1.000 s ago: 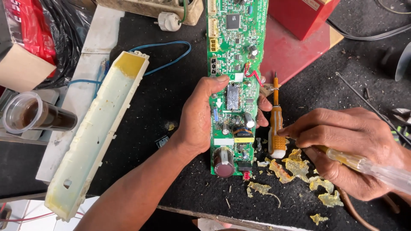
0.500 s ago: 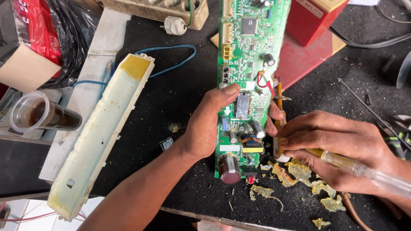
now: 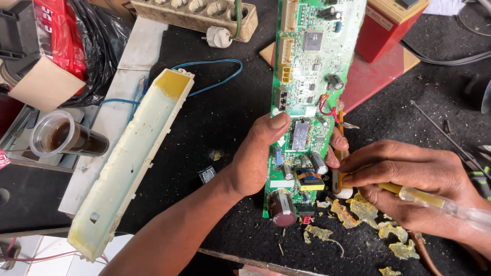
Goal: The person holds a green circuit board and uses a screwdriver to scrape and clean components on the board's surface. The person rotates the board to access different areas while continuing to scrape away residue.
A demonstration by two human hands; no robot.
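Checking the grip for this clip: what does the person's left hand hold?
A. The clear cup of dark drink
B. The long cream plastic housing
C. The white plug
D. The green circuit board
D: the left hand wraps the green circuit board, thumb on top, while the right hand holds a clear-handled screwdriver at its edge.

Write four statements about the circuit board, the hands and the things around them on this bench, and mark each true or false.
1. The left hand grips the green circuit board. True.
2. The right hand holds a pair of scissors. False: it holds a screwdriver with a clear yellow handle.
3. The plastic cup holds a dark drink. True.
4. The long cream tray lies to the right of the board. False: it lies to its left.
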